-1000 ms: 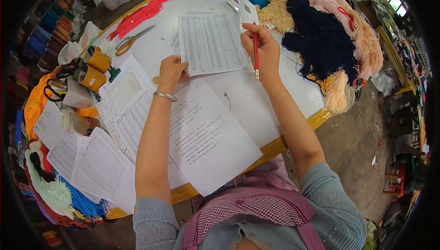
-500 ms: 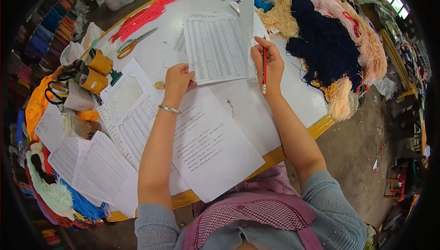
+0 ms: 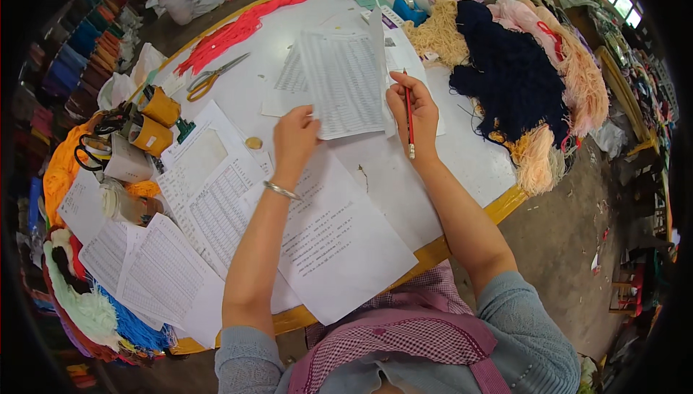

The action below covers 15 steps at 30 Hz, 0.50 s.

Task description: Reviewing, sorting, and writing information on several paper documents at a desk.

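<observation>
Some navy yarn (image 3: 505, 69) lies near the right hand (image 3: 419, 116) — scissors (image 3: 214, 77) farther left.

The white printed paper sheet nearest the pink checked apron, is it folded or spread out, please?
Spread out: the white printed sheet lies flat, its text lines and lower corners showing; its upper end is partly hidden.

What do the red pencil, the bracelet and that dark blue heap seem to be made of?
Red pencil: probably painted wood; smooth red shaft, pale end perhaps an eraser.
Bracelet: likely polished metal; silvery, catching light.
Dark blue heap: apparently matte yarn; loose strands stray from its edges. The fibre I cannot tell.
</observation>
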{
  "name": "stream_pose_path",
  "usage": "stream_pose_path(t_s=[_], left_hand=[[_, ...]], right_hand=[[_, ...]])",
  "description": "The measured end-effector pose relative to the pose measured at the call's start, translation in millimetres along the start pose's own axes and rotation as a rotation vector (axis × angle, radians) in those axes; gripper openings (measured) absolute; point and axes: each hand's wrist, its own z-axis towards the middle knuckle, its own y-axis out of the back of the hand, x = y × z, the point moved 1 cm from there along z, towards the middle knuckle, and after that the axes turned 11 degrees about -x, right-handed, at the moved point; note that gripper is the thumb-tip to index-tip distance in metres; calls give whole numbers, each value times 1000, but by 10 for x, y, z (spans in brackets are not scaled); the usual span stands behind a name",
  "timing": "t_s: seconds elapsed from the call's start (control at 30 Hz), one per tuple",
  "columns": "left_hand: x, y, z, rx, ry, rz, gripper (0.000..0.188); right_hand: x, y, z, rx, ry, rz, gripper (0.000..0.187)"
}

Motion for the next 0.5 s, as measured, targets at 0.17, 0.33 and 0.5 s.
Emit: stream_pose_path(t_s=[0.17,0.33,0.5], left_hand=[[-290,-418,-411,-117,-707,352,25],[-389,-605,-654,5,-863,441,11],[-296,-568,-350,-21,-806,185,16]], right_hand=[[-39,-3,-75,38,-78,-1,30],[-233,32,-35,5,-129,-109,33],[-432,244,117,-17,-44,-216,30]])
